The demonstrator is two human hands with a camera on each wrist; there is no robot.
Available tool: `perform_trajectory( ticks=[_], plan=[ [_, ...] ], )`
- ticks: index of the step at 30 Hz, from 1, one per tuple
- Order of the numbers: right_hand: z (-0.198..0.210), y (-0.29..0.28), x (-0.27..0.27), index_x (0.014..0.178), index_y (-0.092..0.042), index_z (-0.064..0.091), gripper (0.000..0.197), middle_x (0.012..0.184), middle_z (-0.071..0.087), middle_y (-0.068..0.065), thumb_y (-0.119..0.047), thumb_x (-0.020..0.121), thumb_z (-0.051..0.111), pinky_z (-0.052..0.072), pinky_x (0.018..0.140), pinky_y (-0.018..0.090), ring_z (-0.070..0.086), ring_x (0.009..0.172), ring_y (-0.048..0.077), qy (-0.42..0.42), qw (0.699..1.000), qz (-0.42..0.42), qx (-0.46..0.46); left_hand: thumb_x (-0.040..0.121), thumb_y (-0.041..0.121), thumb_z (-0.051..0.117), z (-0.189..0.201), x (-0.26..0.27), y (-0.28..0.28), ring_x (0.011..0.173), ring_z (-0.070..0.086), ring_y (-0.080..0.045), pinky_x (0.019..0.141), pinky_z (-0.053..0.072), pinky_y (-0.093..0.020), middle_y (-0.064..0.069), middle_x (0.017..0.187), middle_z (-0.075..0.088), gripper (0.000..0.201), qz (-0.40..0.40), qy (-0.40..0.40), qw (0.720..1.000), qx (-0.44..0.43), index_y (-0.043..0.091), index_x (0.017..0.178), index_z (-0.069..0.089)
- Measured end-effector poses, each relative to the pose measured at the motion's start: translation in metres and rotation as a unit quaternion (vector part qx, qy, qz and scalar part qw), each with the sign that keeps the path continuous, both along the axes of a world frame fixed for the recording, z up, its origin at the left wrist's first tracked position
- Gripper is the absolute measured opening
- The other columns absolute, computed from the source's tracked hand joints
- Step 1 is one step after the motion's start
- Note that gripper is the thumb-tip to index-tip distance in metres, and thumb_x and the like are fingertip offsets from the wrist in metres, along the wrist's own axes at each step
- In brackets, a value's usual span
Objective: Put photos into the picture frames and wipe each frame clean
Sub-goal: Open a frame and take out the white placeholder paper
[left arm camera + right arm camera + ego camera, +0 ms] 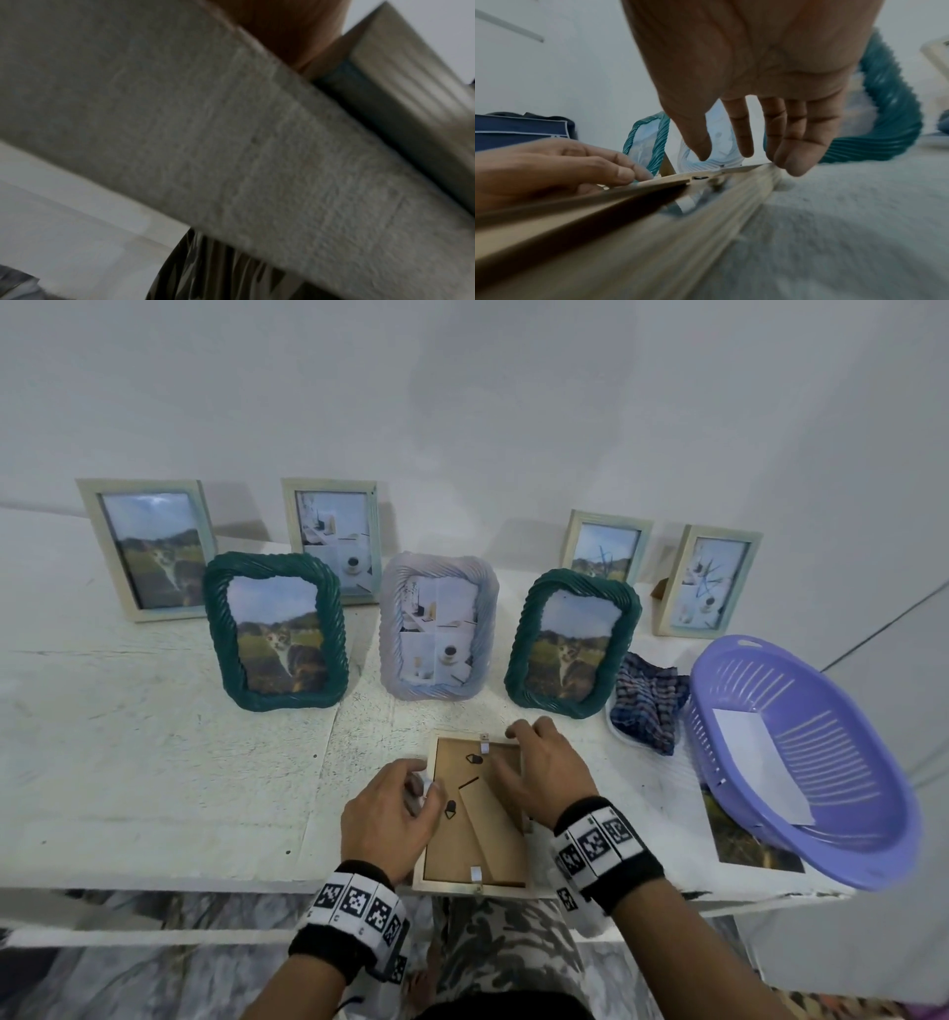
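From the head view we see a pale frame (475, 814) lying face down at the near edge of the white surface (154, 762), brown backing up. Our left hand (387, 819) curls its grip at the frame's left edge, pinching a small metal tab, while our right hand (547, 773) rests relaxed fingers on the far right corner. Only the right wrist view shows those fingertips (795, 162) touching the frame's rim. The left wrist view is blurred, showing just the surface's underside and the frame's edge.
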State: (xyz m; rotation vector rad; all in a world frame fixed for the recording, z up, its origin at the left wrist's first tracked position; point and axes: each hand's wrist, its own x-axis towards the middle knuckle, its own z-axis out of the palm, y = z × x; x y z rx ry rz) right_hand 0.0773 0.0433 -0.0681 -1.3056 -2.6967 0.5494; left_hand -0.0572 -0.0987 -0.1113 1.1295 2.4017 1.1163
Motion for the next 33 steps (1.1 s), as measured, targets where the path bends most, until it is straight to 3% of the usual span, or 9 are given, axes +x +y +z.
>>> perform_trajectory(
  ticks=[3,6,13,17,20,24,27,30,33],
  plan=[
    [0.002,0.01,-0.02,0.124,-0.016,0.051,0.048,0.122,0.048,0.009,-0.05,0.09,0.051,0.048,0.087,0.04,0.047,0.112,0.029,-0.057,0.998,0.008,0.002,0.084,0.037,0.067,-0.001,-0.002,0.0,0.067,0.057,0.002,0.07,0.05,-0.027,0.018,0.08,0.06,0.025,-0.003,-0.012,1.0,0.016,0.03,0.108,0.062],
    [0.002,0.016,-0.028,0.115,-0.013,0.058,0.045,0.117,0.052,0.011,-0.051,0.09,0.052,0.046,0.087,0.04,0.047,0.111,0.032,-0.096,0.995,0.018,0.003,0.083,0.033,0.07,-0.001,-0.003,0.0,0.066,0.057,0.002,0.069,0.048,-0.023,0.018,0.078,0.06,0.026,-0.001,-0.017,1.0,0.022,0.029,0.108,0.064],
    [-0.004,0.029,-0.021,0.099,-0.007,0.067,0.031,0.098,0.059,0.01,-0.032,0.096,0.048,0.045,0.077,0.036,0.056,0.094,0.031,-0.056,0.993,0.097,0.027,0.082,0.031,0.071,-0.001,-0.004,-0.001,0.068,0.057,0.003,0.067,0.04,-0.01,0.017,0.077,0.061,0.026,-0.003,-0.028,0.999,0.025,0.029,0.107,0.066],
    [-0.002,0.034,-0.021,0.097,-0.006,0.069,0.033,0.095,0.062,0.008,-0.032,0.097,0.048,0.045,0.077,0.036,0.058,0.093,0.027,-0.064,0.991,0.113,0.035,0.082,0.03,0.071,-0.001,-0.003,-0.001,0.071,0.058,0.003,0.07,0.043,-0.016,0.016,0.078,0.061,0.027,-0.003,-0.031,0.999,0.027,0.027,0.108,0.067],
    [0.0,0.03,-0.019,0.11,-0.009,0.066,0.03,0.101,0.063,0.01,-0.03,0.097,0.049,0.046,0.08,0.036,0.058,0.098,0.028,-0.05,0.995,0.082,0.021,0.082,0.03,0.072,0.0,-0.003,-0.001,0.071,0.058,0.002,0.072,0.047,-0.02,0.016,0.079,0.062,0.026,-0.001,-0.036,0.999,0.029,0.027,0.108,0.066],
    [0.007,-0.001,0.001,0.135,-0.017,0.049,0.043,0.12,0.052,0.012,-0.022,0.092,0.052,0.046,0.084,0.038,0.05,0.106,0.031,-0.01,0.997,0.066,0.032,0.083,0.03,0.071,0.001,-0.003,-0.002,0.065,0.057,0.0,0.066,0.039,-0.009,0.016,0.083,0.06,0.025,-0.005,-0.025,0.999,0.036,0.027,0.107,0.065],
    [0.016,-0.042,0.022,0.12,-0.018,0.058,0.031,0.111,0.053,0.007,-0.024,0.09,0.056,0.048,0.077,0.035,0.05,0.095,0.024,0.073,0.991,0.096,0.053,0.084,0.03,0.07,0.0,-0.003,-0.002,0.062,0.056,-0.001,0.066,0.043,-0.018,0.017,0.085,0.059,0.027,-0.01,-0.014,0.999,0.03,0.026,0.109,0.065],
    [0.01,-0.078,0.043,0.092,-0.017,0.061,0.013,0.096,0.055,0.001,-0.029,0.087,0.061,0.05,0.066,0.032,0.05,0.081,0.019,0.074,0.985,0.14,0.063,0.085,0.031,0.068,0.0,-0.003,-0.002,0.07,0.057,-0.006,0.073,0.044,-0.023,0.016,0.088,0.06,0.027,-0.009,-0.011,1.0,0.017,0.026,0.111,0.064],
    [-0.005,-0.097,0.059,0.079,-0.019,0.06,0.022,0.092,0.055,-0.002,-0.041,0.083,0.059,0.051,0.066,0.027,0.05,0.08,0.016,0.049,0.986,0.141,0.075,0.085,0.031,0.067,0.001,-0.003,-0.002,0.076,0.056,-0.007,0.076,0.045,-0.025,0.015,0.089,0.061,0.027,-0.01,-0.013,1.0,0.014,0.026,0.112,0.063]
  ],
)
